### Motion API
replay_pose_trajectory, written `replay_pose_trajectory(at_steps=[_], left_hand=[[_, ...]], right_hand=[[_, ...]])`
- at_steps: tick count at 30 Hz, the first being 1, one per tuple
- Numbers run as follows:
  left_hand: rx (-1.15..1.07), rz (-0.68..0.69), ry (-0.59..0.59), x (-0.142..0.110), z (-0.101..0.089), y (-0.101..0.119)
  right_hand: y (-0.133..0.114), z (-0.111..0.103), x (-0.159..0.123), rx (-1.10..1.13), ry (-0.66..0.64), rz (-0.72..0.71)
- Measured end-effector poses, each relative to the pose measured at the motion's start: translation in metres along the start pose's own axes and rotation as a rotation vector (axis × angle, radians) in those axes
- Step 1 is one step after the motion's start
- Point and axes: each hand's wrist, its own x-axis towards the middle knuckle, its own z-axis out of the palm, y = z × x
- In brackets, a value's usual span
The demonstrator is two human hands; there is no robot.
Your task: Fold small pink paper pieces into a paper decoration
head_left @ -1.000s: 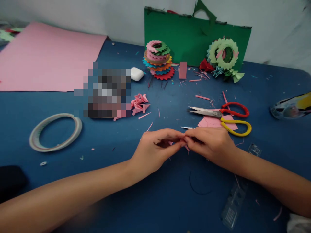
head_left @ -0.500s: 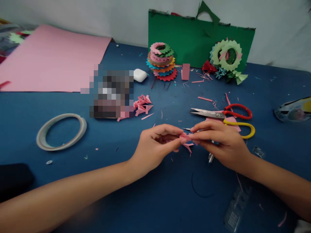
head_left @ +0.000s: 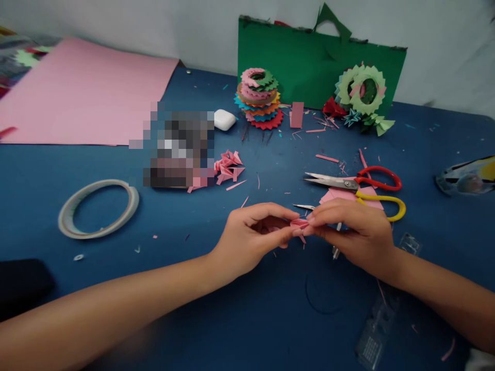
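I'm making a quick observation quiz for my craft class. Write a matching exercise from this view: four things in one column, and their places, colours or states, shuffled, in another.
Column one
1. scissors
2. roll of tape
3. folded pink paper
4. green board

Column two
A. pinched between the left hand and the right hand
B. standing upright at the back
C. silver, red and yellow
D. lying toward the picture's left edge

Pairs: 1-C, 2-D, 3-A, 4-B
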Motion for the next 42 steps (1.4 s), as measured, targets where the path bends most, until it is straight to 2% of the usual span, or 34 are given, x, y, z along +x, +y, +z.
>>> replay_pose_trajectory(at_steps=[4, 10, 13, 17, 23, 29, 32, 36, 42], left_hand=[[-0.037, -0.012, -0.028, 0.0, 0.0, 0.001], [-0.09, -0.057, -0.037, 0.002, -0.001, -0.001], [-0.105, -0.084, -0.053, 0.003, -0.002, -0.002], [-0.121, -0.128, -0.067, 0.004, -0.003, -0.003], [-0.144, -0.158, -0.087, 0.004, -0.003, -0.001], [-0.177, -0.191, -0.081, 0.005, -0.004, 0.001], [-0.202, -0.211, -0.08, 0.006, -0.006, 0.002], [-0.169, -0.215, -0.095, 0.006, -0.006, 0.001], [-0.1, -0.231, -0.088, 0.005, -0.005, 0.003]], right_hand=[[-0.002, 0.0, -0.002, -0.022, 0.014, 0.035], [-0.002, -0.001, -0.004, -0.111, -0.029, 0.051], [-0.001, -0.004, -0.006, -0.229, -0.041, -0.039], [-0.001, -0.01, -0.009, -0.335, -0.13, -0.189], [-0.003, -0.014, -0.01, -0.368, -0.169, -0.201], [-0.006, -0.019, -0.007, -0.29, -0.217, -0.245], [-0.006, -0.019, -0.005, -0.282, -0.179, -0.248], [-0.004, -0.011, -0.005, -0.266, -0.054, -0.198], [-0.003, -0.005, -0.002, -0.152, -0.002, -0.025]])
